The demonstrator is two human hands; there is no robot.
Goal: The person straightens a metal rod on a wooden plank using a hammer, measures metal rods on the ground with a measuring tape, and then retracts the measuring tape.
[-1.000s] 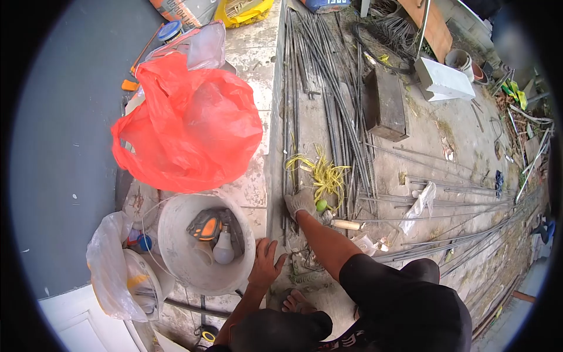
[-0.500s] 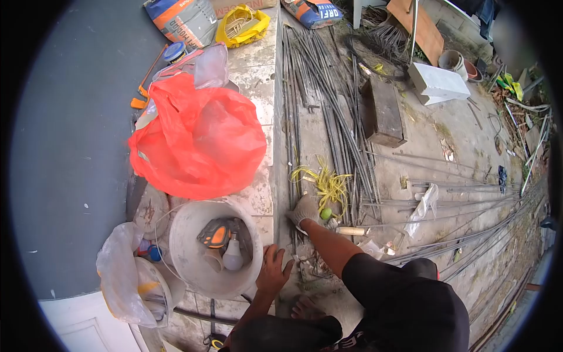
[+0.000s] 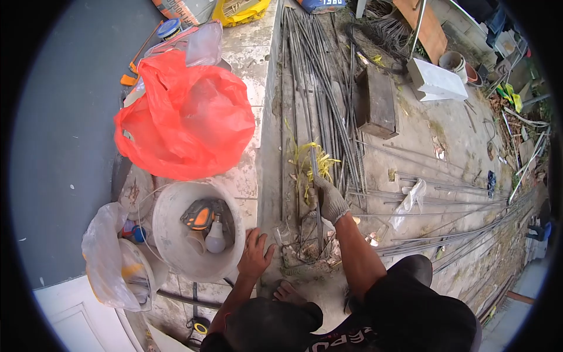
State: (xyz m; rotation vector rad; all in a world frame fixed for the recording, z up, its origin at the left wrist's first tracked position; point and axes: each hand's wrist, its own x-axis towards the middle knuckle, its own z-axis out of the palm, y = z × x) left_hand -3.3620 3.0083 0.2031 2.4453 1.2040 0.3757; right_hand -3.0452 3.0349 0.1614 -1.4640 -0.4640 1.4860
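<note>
My right hand (image 3: pixel 332 202), in a grey knit glove, is closed around a grey metal bar (image 3: pixel 319 226) that runs lengthwise over the ground. Yellow plastic string (image 3: pixel 316 161) lies in a tangle just beyond the glove, partly over the bar. My left hand (image 3: pixel 255 255) is bare and rests, fingers apart, on the edge of the tiled ledge. Beside it stands a whitish bucket (image 3: pixel 167 234) holding a white light bulb (image 3: pixel 216 237) and an orange-and-black item (image 3: pixel 198 217).
A red plastic bag (image 3: pixel 193 123) lies on the ledge beyond the bucket. Many metal rods (image 3: pixel 334 111) cover the ground ahead, beside a wooden box (image 3: pixel 378 102) and a white foam block (image 3: pixel 437 79). A second bucket with clear plastic (image 3: pixel 108 258) stands at left.
My gloved right hand has moved right and slightly forward, from the ground beside the yellow string onto the metal bar. The left hand stays on the ledge. The view has shifted slightly.
</note>
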